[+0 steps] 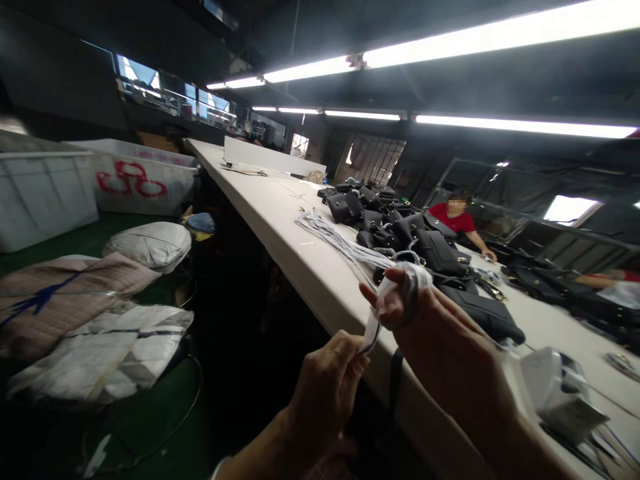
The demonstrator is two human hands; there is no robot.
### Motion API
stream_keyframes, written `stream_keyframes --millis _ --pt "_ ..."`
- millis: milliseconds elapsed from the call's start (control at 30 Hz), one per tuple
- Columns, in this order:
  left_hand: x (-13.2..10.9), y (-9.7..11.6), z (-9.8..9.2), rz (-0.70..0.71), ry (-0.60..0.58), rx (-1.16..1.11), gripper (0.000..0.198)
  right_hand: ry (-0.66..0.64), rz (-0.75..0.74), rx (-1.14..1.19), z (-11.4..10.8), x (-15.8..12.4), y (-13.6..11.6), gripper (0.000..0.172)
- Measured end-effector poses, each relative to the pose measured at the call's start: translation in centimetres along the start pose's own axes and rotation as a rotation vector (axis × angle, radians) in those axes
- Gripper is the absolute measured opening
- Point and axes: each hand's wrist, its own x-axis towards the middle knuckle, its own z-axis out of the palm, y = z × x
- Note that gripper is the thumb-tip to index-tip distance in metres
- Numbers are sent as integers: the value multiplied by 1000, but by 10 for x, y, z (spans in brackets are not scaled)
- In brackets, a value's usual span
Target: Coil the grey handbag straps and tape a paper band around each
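Observation:
My right hand is closed, with a white strip wound round its fingers. My left hand pinches the lower end of that same strip, just below and left of the right hand. Both hands hover over the near edge of a long white table. A bundle of white strips lies on the table beyond my hands. Black handbags are piled behind it.
A person in a red shirt sits at the far side of the table. A white device rests at the right. Full sacks and white bins stand on the green floor at left. Dark gap beside the table.

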Motion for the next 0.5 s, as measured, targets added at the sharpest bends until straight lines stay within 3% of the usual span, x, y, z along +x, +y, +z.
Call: stream_keyframes --millis 133,300,367,500 --pt "9 -6 -4 -206 -96 -332 40 -97 -137 -388 -9 -7 21 25" --pt "11 -25 -2 -479 -319 -764 47 -425 -468 -995 -33 0 59 22" --pt "10 -30 -6 -552 -323 -749 44 -490 -513 -1159 -48 3 70 18" --pt "16 -29 -24 -538 -343 -531 52 -592 -354 -1319 -82 -10 85 18"
